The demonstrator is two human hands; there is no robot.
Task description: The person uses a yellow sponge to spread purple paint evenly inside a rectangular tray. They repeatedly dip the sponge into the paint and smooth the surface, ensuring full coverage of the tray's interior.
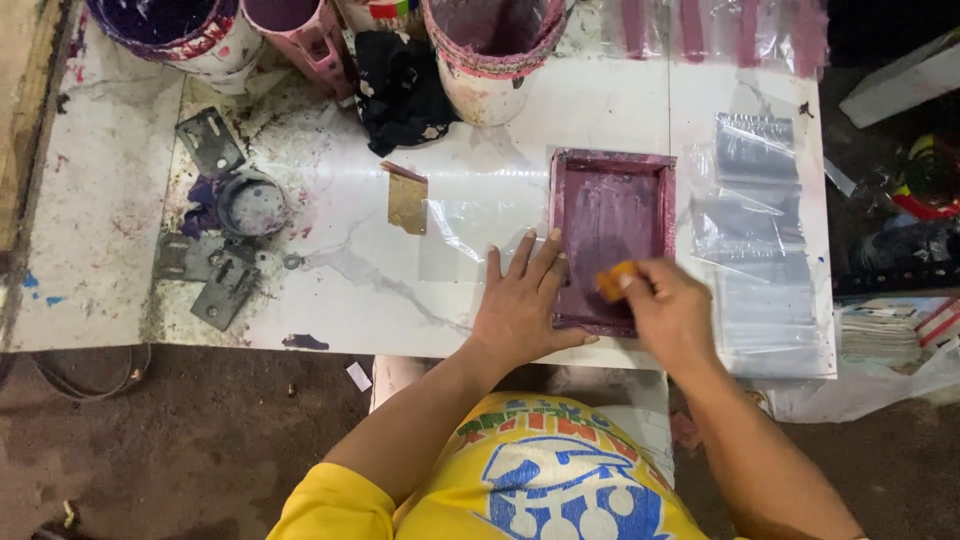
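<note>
Where the white marble-veined table (pixel 330 270) met a dusty brown floor (pixel 200 440), paint-crusted buckets (pixel 490 60) crowded its far edge. A small purple-stained rectangular frame (pixel 610 235) lay near the front. The left hand (pixel 525 305) pressed flat, fingers spread, on its edge; the right hand (pixel 665 310) pinched an orange squeegee (pixel 613 280) inside. Glossy clear plastic bags (pixel 760 250) lay beside.

White marble-look table (pixel 330 270), paint-stained: purple frame (pixel 612 238), buckets (pixel 492 55), metal plates (pixel 210 140), clear bags (pixel 755 200).
</note>
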